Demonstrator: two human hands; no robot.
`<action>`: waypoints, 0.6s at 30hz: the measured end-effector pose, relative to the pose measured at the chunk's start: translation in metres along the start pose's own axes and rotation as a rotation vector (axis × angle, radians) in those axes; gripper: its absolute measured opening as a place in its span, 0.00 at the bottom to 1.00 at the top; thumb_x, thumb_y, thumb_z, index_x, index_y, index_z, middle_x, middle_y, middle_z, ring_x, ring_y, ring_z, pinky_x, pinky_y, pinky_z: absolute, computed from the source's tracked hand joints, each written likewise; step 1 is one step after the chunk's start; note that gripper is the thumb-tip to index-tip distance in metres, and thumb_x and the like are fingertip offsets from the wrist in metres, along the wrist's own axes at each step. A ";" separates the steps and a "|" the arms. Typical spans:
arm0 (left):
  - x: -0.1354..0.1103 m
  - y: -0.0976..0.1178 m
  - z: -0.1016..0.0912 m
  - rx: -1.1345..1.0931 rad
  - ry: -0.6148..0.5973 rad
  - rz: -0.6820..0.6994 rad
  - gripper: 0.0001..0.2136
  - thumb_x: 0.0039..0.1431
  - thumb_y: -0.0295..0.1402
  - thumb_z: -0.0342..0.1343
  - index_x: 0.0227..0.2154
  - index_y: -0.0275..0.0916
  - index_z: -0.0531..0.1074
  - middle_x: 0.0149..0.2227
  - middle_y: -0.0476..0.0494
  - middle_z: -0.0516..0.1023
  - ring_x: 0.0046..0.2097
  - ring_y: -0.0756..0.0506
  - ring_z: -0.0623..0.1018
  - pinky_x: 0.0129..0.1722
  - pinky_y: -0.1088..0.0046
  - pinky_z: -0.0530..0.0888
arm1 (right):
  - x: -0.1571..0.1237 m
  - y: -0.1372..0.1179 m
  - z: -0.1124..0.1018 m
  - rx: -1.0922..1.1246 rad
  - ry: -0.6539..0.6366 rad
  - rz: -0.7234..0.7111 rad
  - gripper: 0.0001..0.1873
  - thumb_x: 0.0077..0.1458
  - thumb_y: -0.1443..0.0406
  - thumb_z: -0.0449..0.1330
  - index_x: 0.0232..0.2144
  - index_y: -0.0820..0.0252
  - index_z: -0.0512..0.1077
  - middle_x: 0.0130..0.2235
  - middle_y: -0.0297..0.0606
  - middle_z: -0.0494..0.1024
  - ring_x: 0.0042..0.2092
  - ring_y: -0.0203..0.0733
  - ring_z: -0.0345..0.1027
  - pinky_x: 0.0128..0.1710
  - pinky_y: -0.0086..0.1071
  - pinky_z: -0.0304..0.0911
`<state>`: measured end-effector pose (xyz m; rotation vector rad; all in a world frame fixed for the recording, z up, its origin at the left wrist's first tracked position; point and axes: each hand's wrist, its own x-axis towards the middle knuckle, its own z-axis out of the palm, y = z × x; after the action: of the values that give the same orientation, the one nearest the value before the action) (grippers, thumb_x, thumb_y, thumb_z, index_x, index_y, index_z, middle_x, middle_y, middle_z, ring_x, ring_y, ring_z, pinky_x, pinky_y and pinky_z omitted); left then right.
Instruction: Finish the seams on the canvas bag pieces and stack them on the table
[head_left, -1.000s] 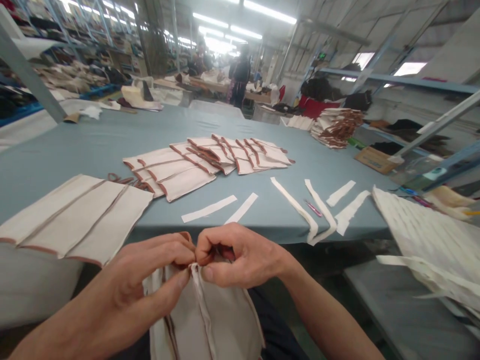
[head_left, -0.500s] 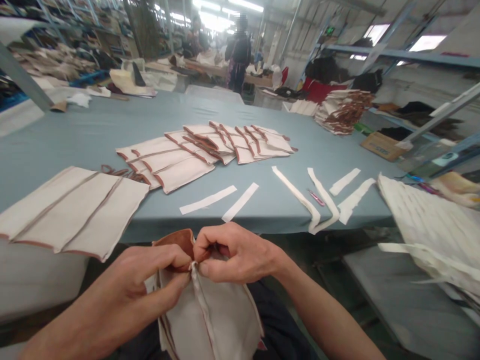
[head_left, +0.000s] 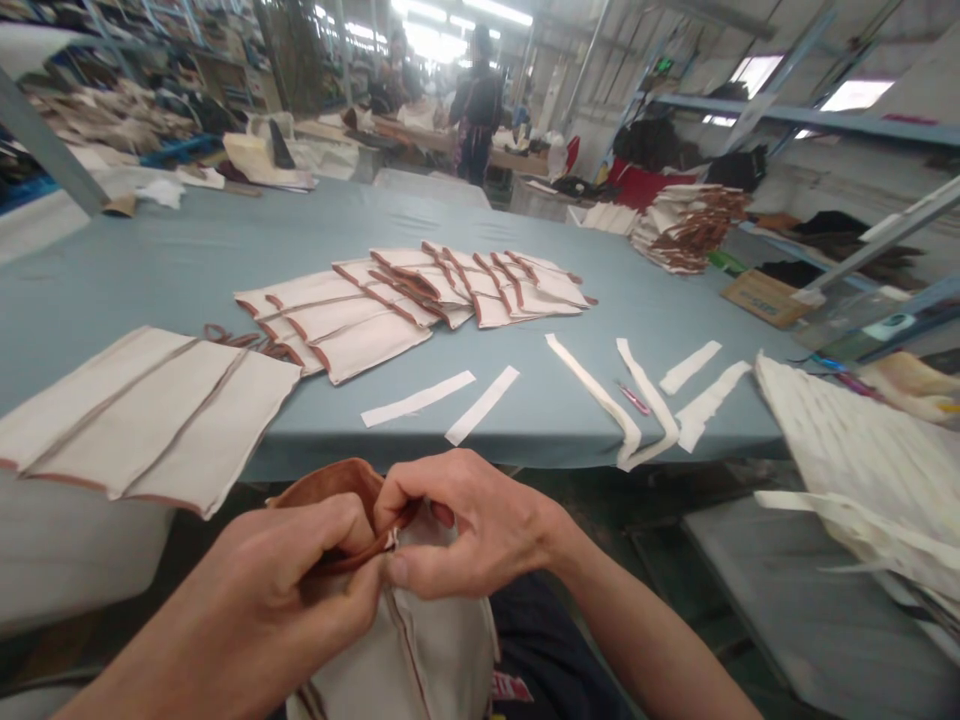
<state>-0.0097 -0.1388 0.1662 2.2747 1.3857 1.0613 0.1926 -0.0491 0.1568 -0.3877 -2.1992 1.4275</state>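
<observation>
A cream fabric piece with brown edging, sewn like a bag panel point(head_left: 442, 650), rests over my lap with a seam running down its middle. My left hand point(head_left: 300, 580) pinches its upper edge left of that seam. Close beside it, my right hand point(head_left: 465, 525) grips the same edge at the seam, thumb and fingers pressed together. Brown lining point(head_left: 330, 480) shows above my left fingers, where the edge stands apart. The fingertips hide part of the seam's top end.
The blue-green table point(head_left: 300, 215) bears overlapping cream pieces point(head_left: 375, 345), another piece point(head_left: 150, 410) at left, white strips point(head_left: 480, 405), and a small pink tool point(head_left: 634, 398). A brown-edged stack point(head_left: 686, 225) stands far right. White material point(head_left: 847, 450) lies near right. A person point(head_left: 476, 110) stands beyond.
The edge at my fingers has been spread, showing more brown lining at left. My left hand has turned slightly and sits lower; both hands keep hold of the fabric.
</observation>
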 end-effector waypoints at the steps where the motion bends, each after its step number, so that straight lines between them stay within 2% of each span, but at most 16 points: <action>1: -0.004 -0.002 0.000 -0.010 -0.016 -0.013 0.12 0.61 0.28 0.53 0.22 0.43 0.65 0.20 0.60 0.65 0.20 0.55 0.63 0.20 0.83 0.59 | 0.000 0.001 0.002 0.009 0.003 0.009 0.06 0.55 0.64 0.67 0.32 0.58 0.72 0.29 0.25 0.71 0.28 0.31 0.62 0.32 0.26 0.60; 6: -0.015 -0.010 -0.012 -0.125 -0.163 -0.118 0.15 0.68 0.33 0.56 0.23 0.45 0.71 0.21 0.59 0.72 0.21 0.54 0.69 0.22 0.84 0.65 | -0.002 0.006 0.009 0.059 -0.010 0.011 0.02 0.56 0.67 0.63 0.33 0.58 0.72 0.30 0.27 0.73 0.28 0.31 0.64 0.30 0.24 0.61; 9: -0.014 -0.011 -0.019 -0.158 -0.217 -0.157 0.15 0.70 0.33 0.55 0.25 0.46 0.75 0.22 0.59 0.77 0.22 0.53 0.72 0.23 0.84 0.67 | -0.002 0.007 0.012 0.003 0.008 0.006 0.04 0.54 0.69 0.63 0.35 0.58 0.73 0.31 0.26 0.73 0.28 0.30 0.63 0.31 0.24 0.60; 11: -0.014 -0.011 -0.019 -0.160 -0.201 -0.156 0.14 0.70 0.33 0.54 0.26 0.46 0.77 0.23 0.60 0.79 0.22 0.53 0.74 0.24 0.85 0.69 | -0.001 0.007 0.013 -0.025 0.013 0.015 0.05 0.54 0.69 0.62 0.35 0.58 0.72 0.30 0.26 0.72 0.28 0.30 0.62 0.30 0.24 0.59; 14: -0.015 -0.013 -0.016 -0.116 -0.114 -0.144 0.09 0.68 0.32 0.57 0.31 0.47 0.79 0.26 0.60 0.82 0.24 0.53 0.78 0.29 0.86 0.73 | 0.000 0.004 0.012 -0.009 0.007 0.039 0.03 0.56 0.68 0.62 0.35 0.57 0.72 0.28 0.24 0.70 0.27 0.31 0.62 0.30 0.25 0.58; 16: -0.017 -0.015 -0.014 -0.067 -0.062 -0.104 0.06 0.67 0.33 0.58 0.35 0.48 0.79 0.28 0.60 0.84 0.25 0.52 0.79 0.32 0.85 0.75 | 0.001 0.003 0.011 0.021 0.002 0.058 0.03 0.56 0.68 0.62 0.35 0.57 0.72 0.27 0.24 0.69 0.27 0.31 0.61 0.30 0.25 0.58; 18: -0.021 -0.017 -0.012 0.010 -0.069 -0.042 0.07 0.70 0.32 0.56 0.38 0.48 0.79 0.30 0.57 0.85 0.26 0.51 0.81 0.36 0.83 0.78 | 0.001 0.001 0.010 0.045 -0.009 0.078 0.03 0.56 0.68 0.62 0.34 0.57 0.71 0.27 0.23 0.68 0.27 0.30 0.61 0.29 0.24 0.58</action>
<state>-0.0351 -0.1499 0.1561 2.2563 1.4083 0.9559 0.1868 -0.0555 0.1525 -0.4564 -2.1760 1.5196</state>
